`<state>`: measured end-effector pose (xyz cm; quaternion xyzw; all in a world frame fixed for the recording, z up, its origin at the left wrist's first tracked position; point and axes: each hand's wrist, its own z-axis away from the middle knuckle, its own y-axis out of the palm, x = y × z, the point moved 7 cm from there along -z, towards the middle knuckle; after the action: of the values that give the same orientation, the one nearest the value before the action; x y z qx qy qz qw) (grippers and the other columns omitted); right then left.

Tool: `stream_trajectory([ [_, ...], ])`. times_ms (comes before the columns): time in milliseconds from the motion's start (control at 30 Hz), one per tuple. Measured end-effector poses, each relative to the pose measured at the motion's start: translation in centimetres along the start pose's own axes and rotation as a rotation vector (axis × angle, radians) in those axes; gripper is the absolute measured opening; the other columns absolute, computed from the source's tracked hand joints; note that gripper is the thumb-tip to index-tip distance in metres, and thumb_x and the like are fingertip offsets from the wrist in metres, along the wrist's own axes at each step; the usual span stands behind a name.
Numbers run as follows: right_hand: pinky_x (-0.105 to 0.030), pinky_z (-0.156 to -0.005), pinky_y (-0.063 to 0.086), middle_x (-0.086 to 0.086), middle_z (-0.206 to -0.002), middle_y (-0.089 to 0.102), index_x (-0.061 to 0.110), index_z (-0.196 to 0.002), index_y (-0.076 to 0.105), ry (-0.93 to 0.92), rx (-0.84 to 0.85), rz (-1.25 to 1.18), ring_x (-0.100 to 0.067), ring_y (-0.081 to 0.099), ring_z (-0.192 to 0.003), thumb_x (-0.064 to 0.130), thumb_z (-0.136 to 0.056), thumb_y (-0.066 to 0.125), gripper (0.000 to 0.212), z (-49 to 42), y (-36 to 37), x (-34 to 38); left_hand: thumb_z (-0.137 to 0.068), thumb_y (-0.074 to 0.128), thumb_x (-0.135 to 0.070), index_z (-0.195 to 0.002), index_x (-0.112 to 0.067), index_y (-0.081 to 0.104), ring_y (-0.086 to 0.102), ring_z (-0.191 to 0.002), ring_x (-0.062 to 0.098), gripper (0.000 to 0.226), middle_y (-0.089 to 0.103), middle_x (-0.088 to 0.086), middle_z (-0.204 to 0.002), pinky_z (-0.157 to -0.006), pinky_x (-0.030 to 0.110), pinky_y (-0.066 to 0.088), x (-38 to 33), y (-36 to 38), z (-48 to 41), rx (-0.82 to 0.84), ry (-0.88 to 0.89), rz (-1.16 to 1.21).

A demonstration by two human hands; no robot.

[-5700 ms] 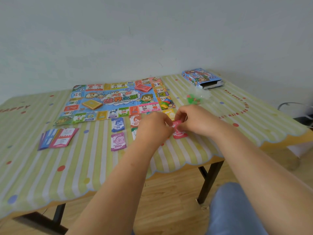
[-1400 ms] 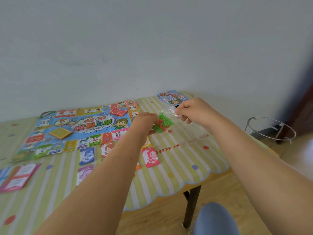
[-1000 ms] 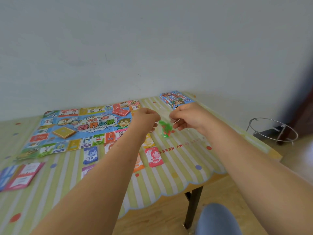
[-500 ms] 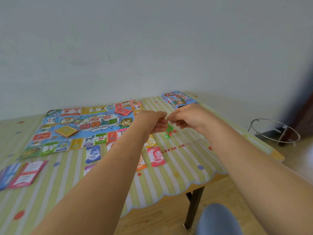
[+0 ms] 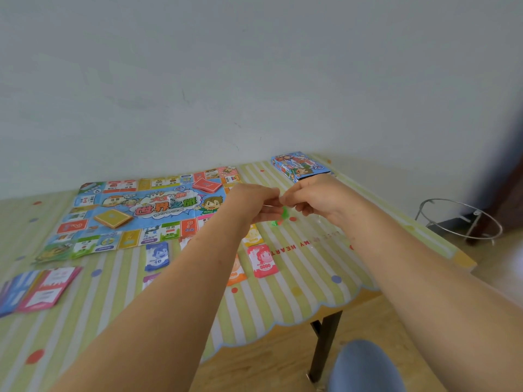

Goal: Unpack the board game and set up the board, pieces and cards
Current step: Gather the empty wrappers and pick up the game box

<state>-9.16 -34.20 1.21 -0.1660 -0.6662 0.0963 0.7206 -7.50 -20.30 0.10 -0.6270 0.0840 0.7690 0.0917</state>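
Observation:
The colourful game board [image 5: 147,210] lies unfolded at the back of the table, with a yellow card stack [image 5: 112,218] and a red card stack [image 5: 206,185] on it. Below the board lie play-money piles: blue [image 5: 157,256], pink [image 5: 262,261], orange and yellow. My left hand [image 5: 254,200] and my right hand [image 5: 311,198] meet above the table, each pinching the top of a small clear bag of green and red pieces [image 5: 280,217] that hangs between them. The opened blue game box [image 5: 298,166] sits at the back right.
A fan of pink and blue cards [image 5: 36,288] lies at the left. The striped tablecloth's scalloped front edge [image 5: 283,323] is near my knee [image 5: 365,366]. A metal ring stand [image 5: 458,219] stands on the floor to the right of the table. A wall is behind.
My hands picked up the bag of pieces and have drawn together, both now pinching its top. The bag hangs lower between my fingers than before.

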Motion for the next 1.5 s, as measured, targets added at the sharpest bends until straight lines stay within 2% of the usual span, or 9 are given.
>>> stream_trajectory([
  [200,-0.026,-0.053,0.043,-0.005,-0.067,0.061,0.009,-0.073,0.066,0.046,-0.023,-0.11,-0.015,0.052,-0.056,0.005,-0.078,0.074,0.01,-0.2,-0.2,-0.2,-0.092,0.058,-0.005,-0.101,0.005,0.064,0.064,-0.064,0.02,0.014,0.067,0.013,-0.08,-0.058,0.023,0.059,-0.6,0.1,0.3,-0.01,0.034,-0.093],
  [333,-0.028,-0.054,0.041,-0.006,-0.064,0.059,0.006,-0.077,0.064,0.076,-0.09,-0.084,-0.018,0.051,-0.056,0.007,-0.08,0.072,0.009,-0.5,-0.4,0.0,-0.092,0.054,-0.003,-0.077,-0.001,0.058,0.059,-0.055,0.019,0.015,0.062,0.011,-0.068,-0.047,0.024,0.054,-1.1,0.2,0.1,-0.064,-0.025,-0.225],
  [567,-0.025,-0.05,0.041,-0.003,-0.062,0.059,0.005,-0.076,0.066,0.026,-0.272,0.002,-0.016,0.05,-0.052,0.009,-0.078,0.07,0.007,-0.5,-2.3,0.8,-0.078,0.053,-0.009,-0.068,-0.008,0.06,0.049,-0.051,0.015,0.012,0.062,0.001,-0.056,-0.056,0.023,0.042,-1.7,0.0,0.5,-0.116,0.081,-0.352],
  [767,-0.03,-0.056,0.041,-0.008,-0.067,0.06,-0.006,-0.085,0.066,-0.074,-0.343,0.026,-0.021,0.051,-0.059,0.011,-0.074,0.067,0.02,-0.4,-2.1,1.2,-0.076,0.054,-0.012,-0.07,-0.011,0.059,0.04,-0.06,0.018,0.008,0.046,0.001,-0.068,-0.056,0.025,0.034,-2.9,-0.7,0.6,-0.172,0.155,-0.378],
  [867,-0.026,-0.051,0.04,-0.004,-0.065,0.059,-0.004,-0.087,0.067,-0.077,-0.316,0.007,-0.017,0.051,-0.054,0.01,-0.078,0.066,0.017,-0.5,-1.8,1.3,-0.078,0.056,-0.013,-0.07,-0.013,0.064,0.061,-0.078,0.022,0.011,0.065,0.002,-0.083,-0.073,0.033,0.052,-2.4,-1.2,-0.2,-0.144,0.128,-0.265],
  [933,-0.025,-0.051,0.042,-0.003,-0.067,0.061,0.002,-0.085,0.067,-0.084,-0.285,-0.008,-0.016,0.053,-0.055,0.014,-0.082,0.066,0.013,-0.6,-1.6,1.4,-0.084,0.057,-0.011,-0.078,-0.013,0.065,0.067,-0.085,0.02,0.01,0.07,0.002,-0.089,-0.08,0.035,0.055,-1.9,-1.5,-0.7,-0.132,0.103,-0.171],
  [1133,-0.027,-0.06,0.052,-0.006,-0.082,0.066,0.001,-0.1,0.063,-0.091,-0.222,-0.101,-0.018,0.062,-0.063,0.032,-0.094,0.058,0.032,-0.8,-1.0,0.8,-0.091,0.058,-0.014,-0.095,-0.01,0.065,0.063,-0.075,0.019,0.009,0.067,0.004,-0.093,-0.069,0.029,0.056,-1.5,-2.2,-1.3,-0.101,0.038,-0.022],
  [1333,-0.035,-0.082,0.059,-0.004,-0.101,0.07,0.016,-0.108,0.064,-0.075,-0.163,-0.114,-0.021,0.072,-0.087,0.045,-0.088,0.064,0.036,-1.4,-0.6,-0.4,-0.091,0.059,-0.012,-0.087,-0.006,0.063,0.065,-0.072,0.027,0.009,0.064,0.01,-0.088,-0.063,0.036,0.06,-0.9,-2.3,-2.6,-0.097,-0.069,0.277],
  [1500,-0.035,-0.081,0.059,-0.005,-0.103,0.068,0.021,-0.121,0.055,-0.017,-0.075,-0.12,-0.017,0.071,-0.091,0.034,-0.076,0.08,0.053,-2.0,0.2,-1.3,-0.093,0.055,-0.007,-0.086,0.001,0.06,0.064,-0.082,0.031,0.011,0.058,0.016,-0.091,-0.064,0.044,0.057,-0.5,-1.4,-3.4,-0.075,-0.148,0.516],
])
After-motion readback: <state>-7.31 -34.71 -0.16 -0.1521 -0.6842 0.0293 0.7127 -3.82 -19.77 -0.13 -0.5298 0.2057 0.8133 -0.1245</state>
